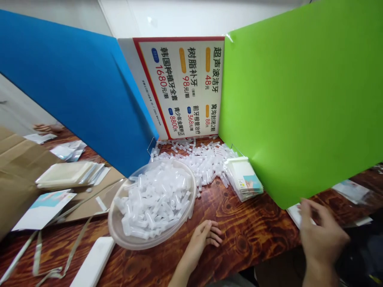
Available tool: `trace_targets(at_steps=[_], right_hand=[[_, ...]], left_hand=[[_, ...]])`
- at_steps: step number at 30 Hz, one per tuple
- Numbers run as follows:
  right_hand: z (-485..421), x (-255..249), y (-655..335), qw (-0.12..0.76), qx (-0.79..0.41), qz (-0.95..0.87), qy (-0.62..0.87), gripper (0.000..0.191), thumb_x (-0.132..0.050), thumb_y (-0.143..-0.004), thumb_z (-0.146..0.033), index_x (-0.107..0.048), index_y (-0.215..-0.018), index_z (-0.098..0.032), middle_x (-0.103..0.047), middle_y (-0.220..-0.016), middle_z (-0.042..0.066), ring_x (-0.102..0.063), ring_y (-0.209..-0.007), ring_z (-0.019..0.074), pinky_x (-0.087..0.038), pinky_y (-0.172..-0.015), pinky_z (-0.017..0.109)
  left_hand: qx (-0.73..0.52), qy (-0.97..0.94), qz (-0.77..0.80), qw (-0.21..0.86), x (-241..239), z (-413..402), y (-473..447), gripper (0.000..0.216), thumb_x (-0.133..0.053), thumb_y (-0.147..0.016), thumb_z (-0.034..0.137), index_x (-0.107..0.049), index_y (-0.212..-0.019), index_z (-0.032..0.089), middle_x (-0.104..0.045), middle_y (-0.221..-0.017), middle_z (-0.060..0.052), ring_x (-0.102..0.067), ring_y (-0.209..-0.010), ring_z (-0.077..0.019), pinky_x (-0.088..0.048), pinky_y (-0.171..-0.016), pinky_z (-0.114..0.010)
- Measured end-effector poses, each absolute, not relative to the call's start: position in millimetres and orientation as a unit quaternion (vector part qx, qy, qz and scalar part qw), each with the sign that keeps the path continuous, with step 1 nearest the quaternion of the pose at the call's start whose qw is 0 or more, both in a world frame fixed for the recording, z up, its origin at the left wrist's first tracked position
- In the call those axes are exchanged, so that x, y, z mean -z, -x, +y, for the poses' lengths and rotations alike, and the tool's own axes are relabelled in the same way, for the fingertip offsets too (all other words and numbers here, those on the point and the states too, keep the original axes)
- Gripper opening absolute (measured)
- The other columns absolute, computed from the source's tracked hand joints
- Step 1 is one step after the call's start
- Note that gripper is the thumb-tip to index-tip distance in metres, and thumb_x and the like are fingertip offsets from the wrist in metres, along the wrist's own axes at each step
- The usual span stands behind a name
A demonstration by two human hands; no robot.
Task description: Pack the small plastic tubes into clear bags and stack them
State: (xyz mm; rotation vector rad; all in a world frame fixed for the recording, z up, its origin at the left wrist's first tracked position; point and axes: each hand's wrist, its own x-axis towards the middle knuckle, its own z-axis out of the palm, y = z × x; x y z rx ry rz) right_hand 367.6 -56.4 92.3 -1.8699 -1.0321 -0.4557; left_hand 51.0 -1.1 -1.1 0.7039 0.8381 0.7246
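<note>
My left hand (207, 235) rests on the wooden tabletop right of the plastic bowl, its fingers loosely bent and apart, with nothing in them. Small translucent white plastic pieces (155, 199) fill the round clear bowl (112, 223), and more of them (206, 161) lie heaped behind it. At the right, my right hand (324, 235) is raised near the lower edge of the green panel, its fingers curled together and somewhat blurred. A white flat item (293, 215) shows just behind those fingertips; whether they grip it or anything else is unclear.
A blue panel (74, 87), a printed price board (191, 91) and a green panel (299, 99) enclose the back. Bagged white packs (243, 181) lean by the green one. Leftward are a cardboard box (24, 175), stacked packs (66, 174), a white strap and a long white box (94, 261). Another person's hand (49, 128) is beyond.
</note>
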Motion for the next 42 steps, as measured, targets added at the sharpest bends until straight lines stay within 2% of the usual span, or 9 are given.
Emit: trace_targets(at_steps=[2, 6, 13, 18, 22, 31, 36, 38, 42], right_hand=[[-28, -90, -338, 0.449, 0.155, -0.523, 0.708, 0.029, -0.057, -0.096, -0.038, -0.074, -0.104, -0.017, -0.076, -0.099, 0.014, -0.071, -0.088, 0.0261, -0.054, -0.084, 0.039], [17, -63, -322, 0.378, 0.069, -0.666, 0.639, 0.036, -0.05, -0.097, -0.029, -0.068, -0.127, -0.017, -0.068, -0.13, 0.015, -0.063, -0.119, 0.0292, -0.05, -0.102, 0.049], [7, -42, -321, 0.403, 0.086, -0.681, 0.606, 0.021, -0.057, -0.098, -0.027, -0.078, -0.103, -0.027, -0.077, -0.106, 0.007, -0.07, -0.103, 0.0287, -0.042, -0.108, 0.06], [-31, -46, -261, 0.41, -0.035, -0.774, 0.481, 0.041, -0.059, -0.094, -0.011, -0.071, -0.12, -0.041, -0.077, -0.106, 0.0, -0.07, -0.101, 0.0264, -0.049, -0.103, 0.056], [-29, -42, -224, 0.371, -0.134, -0.807, 0.439, 0.028, -0.061, -0.096, -0.017, -0.071, -0.117, -0.032, -0.075, -0.103, 0.003, -0.068, -0.101, 0.025, -0.053, -0.098, 0.049], [92, -15, -221, 0.28, -0.002, -0.644, 0.712, 0.038, -0.04, -0.096, -0.012, -0.064, -0.127, -0.012, -0.065, -0.113, 0.023, -0.062, -0.101, 0.0353, -0.052, -0.085, 0.049], [90, -3, -223, 0.282, -0.02, -0.631, 0.722, 0.038, -0.036, -0.096, -0.011, -0.066, -0.118, -0.014, -0.065, -0.104, 0.021, -0.066, -0.089, 0.0308, -0.052, -0.079, 0.043], [77, -7, -229, 0.314, -0.079, -0.646, 0.691, 0.033, -0.04, -0.099, -0.019, -0.067, -0.117, -0.017, -0.067, -0.105, 0.018, -0.066, -0.087, 0.0288, -0.053, -0.08, 0.042], [42, -25, -241, 0.376, -0.364, -0.684, 0.507, 0.027, -0.055, -0.097, -0.041, -0.072, -0.105, -0.021, -0.071, -0.103, 0.009, -0.066, -0.098, 0.0267, -0.052, -0.089, 0.038]], left_hand=[[-0.336, -0.322, 0.393, 0.793, -1, -2, -51, 0.062, -0.075, -0.074, 0.069, -0.068, -0.096, 0.011, -0.075, -0.083, -0.01, -0.071, -0.066, -0.0175, -0.052, -0.06, -0.026], [-0.335, -0.324, 0.404, 0.787, -6, -4, -49, 0.062, -0.076, -0.073, 0.069, -0.068, -0.095, 0.011, -0.074, -0.083, -0.01, -0.07, -0.067, -0.0177, -0.052, -0.06, -0.026], [-0.346, -0.309, 0.41, 0.785, -15, -3, -42, 0.067, -0.073, -0.073, 0.073, -0.069, -0.098, 0.011, -0.075, -0.086, -0.012, -0.071, -0.07, -0.0199, -0.052, -0.064, -0.029], [-0.364, -0.298, 0.389, 0.792, -23, 10, -48, 0.075, -0.066, -0.079, 0.074, -0.067, -0.118, 0.011, -0.075, -0.105, -0.017, -0.072, -0.086, -0.0246, -0.054, -0.077, -0.035], [-0.36, -0.358, 0.447, 0.736, -21, 21, -46, 0.066, -0.076, -0.072, 0.07, -0.072, -0.1, 0.01, -0.077, -0.091, -0.011, -0.069, -0.082, -0.025, -0.051, -0.076, -0.033], [-0.317, -0.389, 0.459, 0.733, -30, 3, 0, 0.059, -0.078, -0.073, 0.065, -0.073, -0.097, 0.012, -0.076, -0.081, -0.008, -0.065, -0.063, -0.019, -0.047, -0.062, -0.027], [-0.334, -0.385, 0.433, 0.743, -37, -6, 11, 0.056, -0.079, -0.074, 0.062, -0.073, -0.102, 0.014, -0.076, -0.082, -0.007, -0.065, -0.068, -0.0183, -0.048, -0.064, -0.026], [-0.332, -0.387, 0.436, 0.742, -37, -7, 12, 0.056, -0.08, -0.073, 0.061, -0.073, -0.102, 0.014, -0.075, -0.079, -0.006, -0.064, -0.064, -0.0166, -0.047, -0.061, -0.024], [-0.307, -0.413, 0.423, 0.746, -38, -3, 12, 0.055, -0.078, -0.075, 0.063, -0.071, -0.098, 0.014, -0.072, -0.075, -0.004, -0.059, -0.058, -0.0137, -0.043, -0.055, -0.022]])
